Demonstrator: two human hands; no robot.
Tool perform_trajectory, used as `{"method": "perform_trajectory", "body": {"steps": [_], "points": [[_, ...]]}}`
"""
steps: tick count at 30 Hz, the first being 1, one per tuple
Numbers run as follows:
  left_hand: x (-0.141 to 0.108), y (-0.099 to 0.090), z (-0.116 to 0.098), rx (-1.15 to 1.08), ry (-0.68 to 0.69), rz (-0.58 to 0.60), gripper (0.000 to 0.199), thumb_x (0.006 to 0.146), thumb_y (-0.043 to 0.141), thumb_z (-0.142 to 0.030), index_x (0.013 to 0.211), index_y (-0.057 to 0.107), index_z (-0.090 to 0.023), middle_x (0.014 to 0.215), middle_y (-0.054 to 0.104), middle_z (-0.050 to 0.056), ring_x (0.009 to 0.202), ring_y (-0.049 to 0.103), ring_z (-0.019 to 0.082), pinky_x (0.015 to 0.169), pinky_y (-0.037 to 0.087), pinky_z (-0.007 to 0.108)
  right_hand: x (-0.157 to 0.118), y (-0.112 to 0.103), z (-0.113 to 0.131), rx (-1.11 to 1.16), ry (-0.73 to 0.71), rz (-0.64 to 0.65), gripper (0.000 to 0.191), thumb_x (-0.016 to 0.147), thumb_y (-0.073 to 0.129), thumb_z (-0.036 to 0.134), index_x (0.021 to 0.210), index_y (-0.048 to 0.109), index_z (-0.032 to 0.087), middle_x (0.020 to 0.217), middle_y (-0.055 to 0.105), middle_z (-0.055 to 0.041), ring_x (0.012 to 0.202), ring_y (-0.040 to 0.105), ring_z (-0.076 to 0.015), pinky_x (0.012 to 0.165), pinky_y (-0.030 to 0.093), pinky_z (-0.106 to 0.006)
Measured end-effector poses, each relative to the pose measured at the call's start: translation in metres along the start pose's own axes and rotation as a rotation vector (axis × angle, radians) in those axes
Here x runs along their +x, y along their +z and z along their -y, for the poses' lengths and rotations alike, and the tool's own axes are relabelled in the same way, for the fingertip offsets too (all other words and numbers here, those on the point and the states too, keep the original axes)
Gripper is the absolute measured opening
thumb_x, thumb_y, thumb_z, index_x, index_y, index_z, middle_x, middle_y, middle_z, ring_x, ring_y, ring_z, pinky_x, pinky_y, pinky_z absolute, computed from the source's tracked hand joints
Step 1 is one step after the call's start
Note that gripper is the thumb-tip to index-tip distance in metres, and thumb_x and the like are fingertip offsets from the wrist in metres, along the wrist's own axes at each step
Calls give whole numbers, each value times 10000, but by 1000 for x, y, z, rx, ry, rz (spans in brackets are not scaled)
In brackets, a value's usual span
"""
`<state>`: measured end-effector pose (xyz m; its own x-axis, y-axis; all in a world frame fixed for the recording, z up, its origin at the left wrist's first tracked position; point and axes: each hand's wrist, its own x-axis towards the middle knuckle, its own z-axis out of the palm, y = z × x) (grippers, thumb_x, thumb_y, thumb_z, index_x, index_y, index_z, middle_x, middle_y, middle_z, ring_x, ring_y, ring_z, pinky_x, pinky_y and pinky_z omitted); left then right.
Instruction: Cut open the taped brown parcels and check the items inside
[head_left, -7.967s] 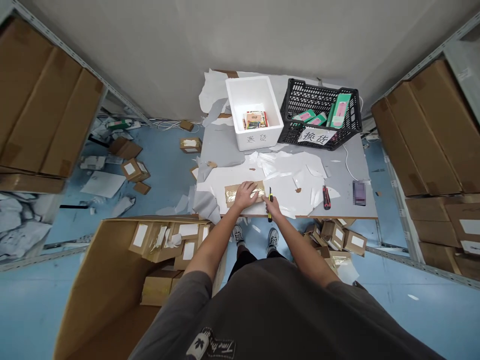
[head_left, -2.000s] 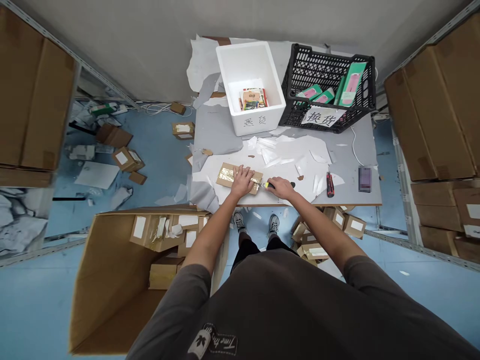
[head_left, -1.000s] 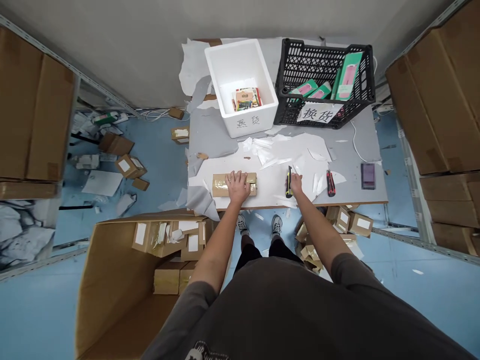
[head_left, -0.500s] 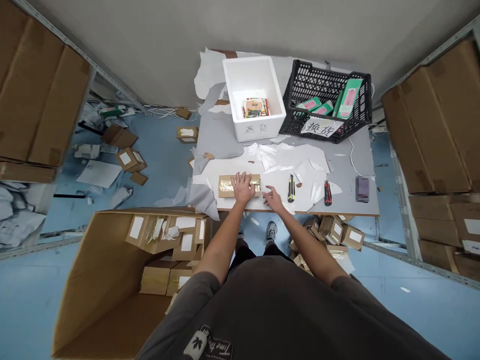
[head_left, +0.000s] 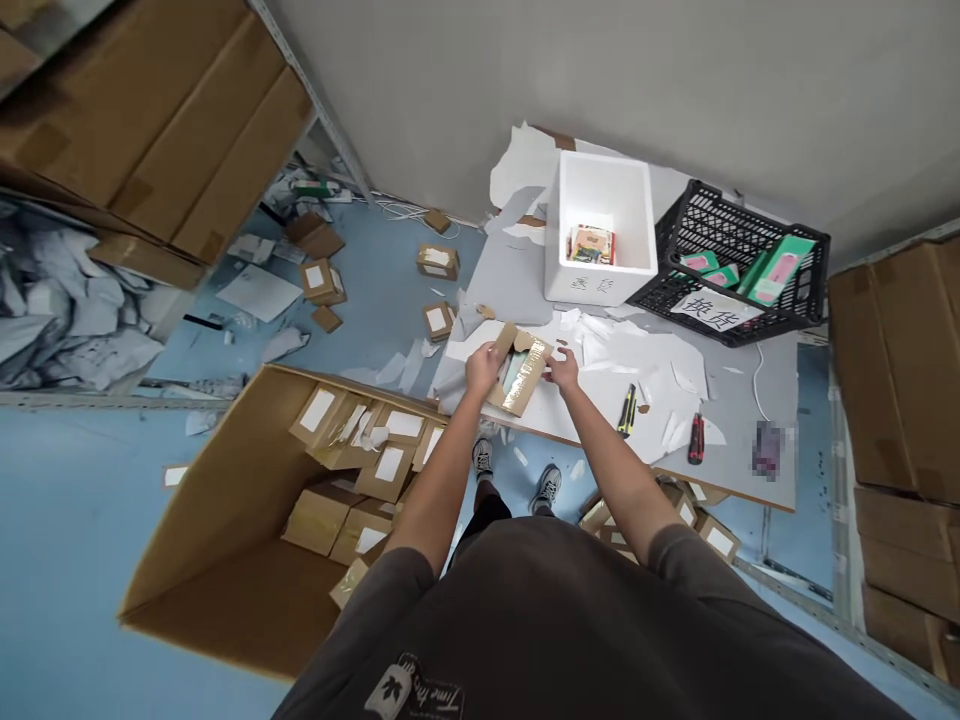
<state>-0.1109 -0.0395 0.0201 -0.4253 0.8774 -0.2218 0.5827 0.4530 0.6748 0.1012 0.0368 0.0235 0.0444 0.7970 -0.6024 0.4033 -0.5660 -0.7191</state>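
A small cardboard box (head_left: pixel 530 373) with shiny tape along one flap is held up between both hands over the near edge of the table. Its top is partly open, and something pale shows inside, too small to name. My left hand (head_left: pixel 482 371) is closed on the box's left side. On the right side, my right hand (head_left: pixel 562 368) grips the edge with bent fingers. To the right on the table lie a yellow-and-black utility knife (head_left: pixel 627 411) and a red-and-black utility knife (head_left: pixel 696 440).
Behind the hands stand a white foam box (head_left: pixel 600 288) with colourful packets and a black crate (head_left: pixel 675 215) with green-and-pink boxes. Torn white paper (head_left: pixel 600 345) covers the table. A large carton (head_left: pixel 217 520) of parcels is at the lower left. Shelves with cartons flank both sides.
The small box has been lifted off the table, turned and partly opened. My right hand has moved onto it, and my left hand has shifted to its side. The view has swung left.
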Motion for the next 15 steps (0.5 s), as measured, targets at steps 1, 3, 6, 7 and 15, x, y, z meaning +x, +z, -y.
{"method": "perform_trajectory", "body": {"steps": [1, 3, 6, 7, 15], "points": [[-3, -3, 12, -31, -48, -45, 487, 1071, 462, -331, 1502, 672, -252, 1297, 830, 92, 1189, 768, 318, 1031, 590, 434, 4, 8, 8, -34, -22, 0, 539, 980, 692, 397, 1462, 504, 248, 1001, 776, -29, 629, 744, -162, 633, 650, -289], [-11, -5, 27, -53, -120, -134, 531, 1087, 414, -303, 1587, 573, -225, 1341, 801, 113, 1197, 758, 292, 1040, 598, 436, 7, 21, 19, -136, -79, -2, 518, 991, 680, 419, 1451, 539, 227, 993, 776, -39, 664, 748, -181, 698, 656, -317], [-26, -2, 29, 27, -138, -262, 505, 1085, 394, -254, 1540, 607, -197, 1511, 690, 167, 1341, 679, 295, 1160, 541, 480, -3, 33, 25, -357, -195, -48, 511, 1042, 582, 425, 1497, 540, 196, 1100, 788, -101, 879, 786, -246, 878, 646, -386], [-31, -1, 25, 69, -106, -267, 468, 1074, 411, -234, 1460, 674, -204, 1563, 651, 170, 1401, 636, 306, 1204, 508, 502, -10, 36, 24, -444, -251, -71, 530, 1054, 555, 423, 1531, 522, 193, 1196, 778, -134, 994, 785, -272, 936, 631, -409], [-51, -12, 5, 255, 261, 133, 336, 937, 620, -204, 1175, 856, -225, 1522, 703, 123, 1611, 428, 393, 1360, 337, 643, -60, 66, 16, -863, -370, 24, 929, 949, 693, 464, 1746, 293, 205, 1616, 528, -234, 1348, 681, -373, 1030, 605, -440]]}}
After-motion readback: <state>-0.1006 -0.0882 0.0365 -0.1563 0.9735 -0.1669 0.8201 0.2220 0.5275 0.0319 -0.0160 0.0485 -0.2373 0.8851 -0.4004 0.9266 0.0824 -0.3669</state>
